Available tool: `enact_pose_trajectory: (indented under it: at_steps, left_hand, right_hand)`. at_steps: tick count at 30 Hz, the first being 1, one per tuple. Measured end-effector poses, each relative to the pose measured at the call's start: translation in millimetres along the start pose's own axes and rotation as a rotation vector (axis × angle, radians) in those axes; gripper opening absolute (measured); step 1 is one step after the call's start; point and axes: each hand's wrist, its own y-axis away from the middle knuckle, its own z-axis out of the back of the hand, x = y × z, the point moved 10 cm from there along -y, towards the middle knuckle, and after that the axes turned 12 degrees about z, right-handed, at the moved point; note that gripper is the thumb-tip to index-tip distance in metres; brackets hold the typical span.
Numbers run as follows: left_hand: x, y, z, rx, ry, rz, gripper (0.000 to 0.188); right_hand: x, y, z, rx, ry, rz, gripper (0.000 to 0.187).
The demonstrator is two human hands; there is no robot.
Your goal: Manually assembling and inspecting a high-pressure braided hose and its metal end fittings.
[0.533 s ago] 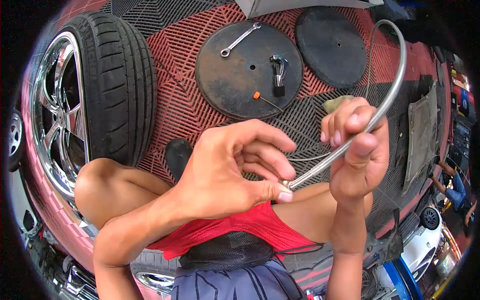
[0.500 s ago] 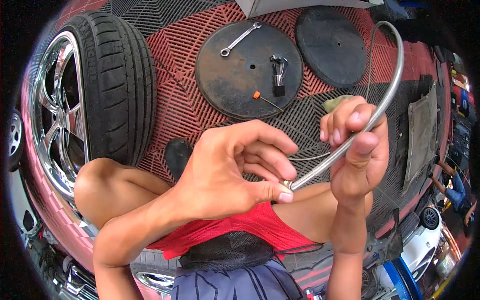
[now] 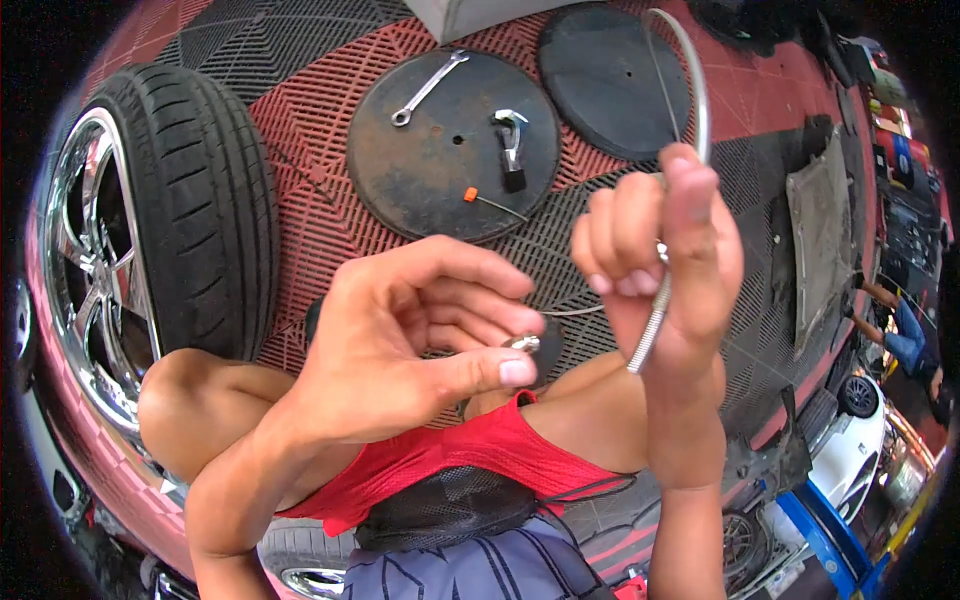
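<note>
My left hand (image 3: 400,350) pinches a small shiny metal fitting (image 3: 523,343) between thumb and fingertips. To its right, my raised right hand (image 3: 665,260) is closed around a silvery hose (image 3: 697,85), which arches up above the fist and doubles back as a thinner line. Below the fist a ribbed metal length (image 3: 652,325) sticks out, its bottom end free and apart from the fitting. A small bright metal piece (image 3: 663,252) shows against the right fingers; how it joins the hose is hidden.
Ahead lies a round dark plate (image 3: 400,165) bearing a combination wrench (image 3: 430,90), a small chrome-and-black tool (image 3: 511,150) and an orange-handled pick (image 3: 472,195). Another round plate (image 3: 610,95) sits beyond. A wheel with tyre (image 3: 195,210) stands at left. Far right, a person (image 3: 908,340) is partly visible.
The fitting in my left hand and the hose have come apart. My right hand has risen and closed around the hose, exposing the ribbed length. The view has shifted slightly.
</note>
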Motion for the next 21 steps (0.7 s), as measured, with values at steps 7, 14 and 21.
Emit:
enact_pose_trajectory:
  at_steps: [7,14,21]
  left_hand:
    - [13,-1,-8,0.059,0.065,0.157,0.049]
    - [18,-2,-17,0.159,0.261,0.118,0.044]
    - [17,0,-17,0.189,0.258,0.082,0.042]
  right_hand:
    - [-2,1,-2,-0.046,0.084,-0.039,0.026]
    - [-4,3,-7,-0.090,0.181,0.052,0.022]
    - [-12,6,-16,-0.097,0.262,0.045,0.018]
